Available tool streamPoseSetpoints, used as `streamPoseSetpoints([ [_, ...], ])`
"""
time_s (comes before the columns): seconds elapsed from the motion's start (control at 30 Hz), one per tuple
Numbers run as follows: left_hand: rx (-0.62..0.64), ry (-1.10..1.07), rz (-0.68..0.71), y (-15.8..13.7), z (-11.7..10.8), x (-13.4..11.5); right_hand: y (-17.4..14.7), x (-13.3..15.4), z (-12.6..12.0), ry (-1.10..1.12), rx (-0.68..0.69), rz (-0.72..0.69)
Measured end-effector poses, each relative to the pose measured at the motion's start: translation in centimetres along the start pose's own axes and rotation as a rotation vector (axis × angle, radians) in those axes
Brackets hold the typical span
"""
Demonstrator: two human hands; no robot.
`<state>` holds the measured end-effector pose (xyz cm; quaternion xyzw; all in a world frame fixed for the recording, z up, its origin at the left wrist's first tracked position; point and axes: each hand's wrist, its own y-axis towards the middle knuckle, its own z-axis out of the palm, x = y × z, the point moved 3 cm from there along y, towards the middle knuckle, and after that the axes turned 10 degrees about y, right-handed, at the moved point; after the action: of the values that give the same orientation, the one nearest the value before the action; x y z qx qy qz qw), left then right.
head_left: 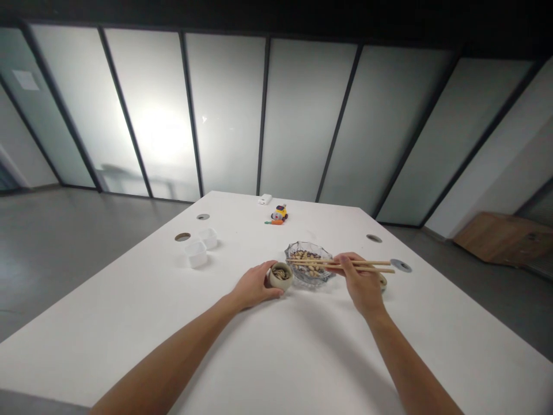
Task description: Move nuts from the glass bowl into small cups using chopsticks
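Observation:
My left hand [254,285] is wrapped round the side of a small pale round cup [280,283], which stands on the white table with some small brownish pieces inside. A pair of wooden chopsticks [375,263] is gripped in my right hand [362,287]. Their tips point left, over a scalloped clear glass bowl [311,282] and close to the cup's far rim. Tan nuts and dark seeds [307,255] lie in the bowl. Whether anything is pinched between the tips is too small to tell. Partly hidden behind my right hand is another small round cup [383,281].
Two clear plastic containers [196,255] stand at the left. Farther back are a yellow toy vehicle [280,211], an orange toy carrot [277,222] and a white box-like object [265,199]. Round grommet holes [182,237] sit near the side edges of the white table [242,351].

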<state>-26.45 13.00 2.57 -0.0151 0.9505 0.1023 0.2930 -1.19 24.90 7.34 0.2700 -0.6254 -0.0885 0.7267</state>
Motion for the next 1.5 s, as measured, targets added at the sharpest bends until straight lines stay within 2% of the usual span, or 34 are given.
streamPoseSetpoints([
  [0.1,0.001,-0.003,0.007,-0.1,0.0,0.0,0.1,-0.3,-0.5,-0.11,-0.004,-0.044],
  [0.2,-0.001,-0.02,0.017,-0.1,0.0,0.0,0.2,0.0,-1.1,-0.342,-0.021,-0.223],
  [0.3,0.008,-0.029,0.014,-0.1,0.0,0.0,0.3,-0.2,-1.0,-0.473,0.055,-0.348],
  [0.4,0.015,-0.027,0.013,0.0,0.0,0.0,0.3,-0.7,-0.8,-0.519,0.104,-0.391],
  [0.87,0.006,-0.005,0.007,0.0,0.0,0.0,0.0,-1.1,-0.6,-0.492,0.128,-0.354],
  [1.0,-0.006,-0.015,0.02,0.0,-0.1,0.0,0.3,-0.4,-0.9,-0.473,0.05,-0.374],
  [1.07,-0.003,-0.024,0.026,0.0,-0.1,0.0,0.4,0.0,-1.0,-0.398,-0.036,-0.325],
  [1.13,-0.002,-0.021,0.018,0.0,0.0,0.1,0.4,0.2,-0.8,-0.226,-0.099,-0.207],
  [1.2,-0.008,-0.012,0.01,0.0,0.1,0.2,0.3,0.1,-0.3,-0.042,-0.093,-0.081],
  [1.27,-0.013,-0.004,0.008,0.0,0.2,0.3,0.2,0.0,0.1,0.042,-0.044,-0.011],
  [1.37,-0.022,-0.001,0.007,0.1,0.2,0.4,0.3,-0.2,-0.2,-0.047,-0.052,-0.044],
  [1.5,-0.022,-0.01,0.022,0.0,0.1,0.2,0.8,-0.9,-1.9,-0.418,-0.123,-0.252],
])
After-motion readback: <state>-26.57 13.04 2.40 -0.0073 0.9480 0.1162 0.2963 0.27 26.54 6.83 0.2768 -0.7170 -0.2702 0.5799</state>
